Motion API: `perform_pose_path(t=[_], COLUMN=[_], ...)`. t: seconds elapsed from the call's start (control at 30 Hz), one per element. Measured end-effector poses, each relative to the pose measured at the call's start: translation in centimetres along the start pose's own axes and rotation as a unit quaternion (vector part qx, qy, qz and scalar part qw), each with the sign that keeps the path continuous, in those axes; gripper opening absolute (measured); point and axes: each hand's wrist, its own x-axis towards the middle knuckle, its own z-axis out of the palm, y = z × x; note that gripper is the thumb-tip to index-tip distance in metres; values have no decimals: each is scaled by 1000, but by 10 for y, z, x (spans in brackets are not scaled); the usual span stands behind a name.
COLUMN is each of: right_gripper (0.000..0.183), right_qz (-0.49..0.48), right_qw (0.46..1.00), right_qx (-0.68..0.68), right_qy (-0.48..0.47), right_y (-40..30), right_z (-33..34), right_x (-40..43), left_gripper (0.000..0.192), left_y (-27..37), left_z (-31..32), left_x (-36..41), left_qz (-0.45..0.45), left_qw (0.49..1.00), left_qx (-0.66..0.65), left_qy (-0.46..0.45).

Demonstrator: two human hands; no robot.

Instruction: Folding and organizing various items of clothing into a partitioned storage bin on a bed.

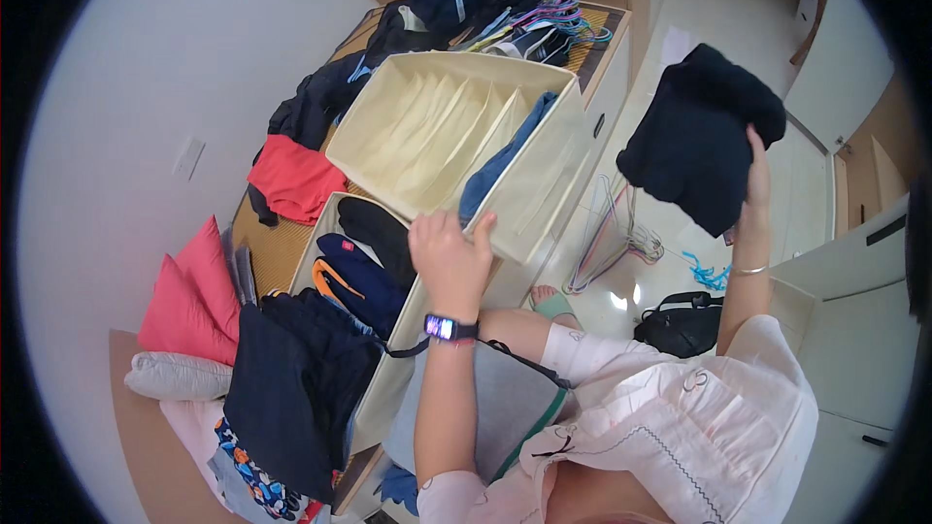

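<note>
My left hand (451, 255) grips the near rim of a cream fabric storage box (524, 233) with several upright dividers. One folded pair of blue denim (502, 160) stands in its end compartment, against the right wall; the other slots hold nothing visible. My right hand (757, 171) holds up a folded black garment (692, 138) over the floor, to the right of the box. A second cream box (389, 371) stands nearer, packed with dark folded clothes (375, 298), and a dark garment (284, 393) is draped over its near end.
A red garment (295, 178) lies on the woven mat (280, 251) beside the boxes. Dark clothes and colourful hangers (561, 18) are heaped behind. Pink cushions (193, 306) lean by the wall. More hangers (619, 240) and a black bag (681, 324) lie on the tiled floor.
</note>
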Motion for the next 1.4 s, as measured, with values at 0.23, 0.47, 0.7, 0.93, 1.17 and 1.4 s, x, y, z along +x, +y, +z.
perform_pose_path(t=[0.23, 0.47, 0.7, 0.93, 1.17, 1.4], right_gripper=[42, 43, 58, 111, 99, 84], right_qz=[33, -198, -304, -152, -86, -50], right_qw=[994, 942, 550, 608, 683, 770], right_qx=[-99, -238, -404, -402, -302, -170], right_qy=[-31, -132, -665, -667, -659, -612], right_y=[23, 48, 55, 88, 107, 137], right_z=[6, 55, 161, 184, 195, 182], right_x=[-13, -73, -152, -217, -238, -242], left_gripper=[45, 48, 71, 72, 66, 89], left_y=[3, 32, 13, -9, -12, 40], left_z=[13, -32, -66, -108, -122, -187], left_x=[-14, -27, -56, -58, -95, -102], left_qz=[5, -218, -156, -108, -98, -114], left_qw=[998, 668, -2, 279, 790, 968], left_qx=[-56, -664, -984, -954, -603, -224], left_qy=[-7, -257, -88, -25, 57, 6])
